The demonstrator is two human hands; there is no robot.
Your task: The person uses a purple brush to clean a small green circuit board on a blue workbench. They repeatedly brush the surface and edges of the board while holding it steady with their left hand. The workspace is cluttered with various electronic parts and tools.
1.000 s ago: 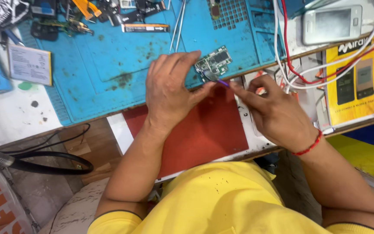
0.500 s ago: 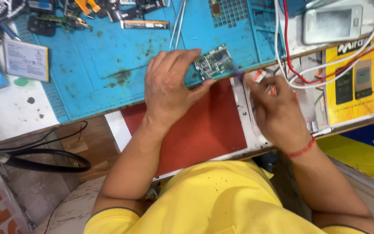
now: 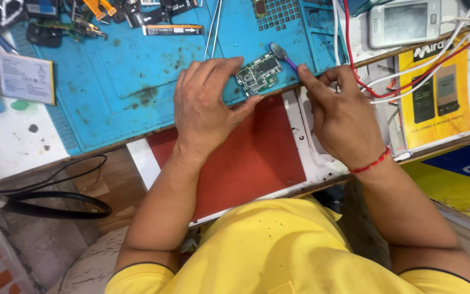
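Circuit board (image 3: 258, 73), small and green with silvery shields, lies on the near edge of the blue work mat (image 3: 137, 65), which covers the middle of the surface (image 3: 6, 147). The left hand (image 3: 208, 109) arches over it, fingers pressed together along the board's left edge and thumb hooked under its near side, apparently to pin it flat so it cannot slide. The right hand (image 3: 344, 117) pinches the handle of a small purple brush (image 3: 283, 54) between thumb and fingertips; the brush head rests at the board's upper right corner, angled down as if to scrub it. A red thread band (image 3: 371, 163) circles that wrist.

Just below the mat sits a red pad (image 3: 251, 158) with a white border, beneath both wrists. Tweezers (image 3: 213, 24) lie upright on the mat above the left hand, with pliers and loose phone parts along the far edge. White and red wires (image 3: 387, 81) loop across the right side. Beyond them a white touchscreen phone (image 3: 403, 22) lies face up, and next to it a yellow rectangular box (image 3: 436, 92) showing two dark phones on its cover. At far left a white rectangular label or battery (image 3: 25, 79) lies at the mat's edge, and a black cable (image 3: 55, 204) curls below.
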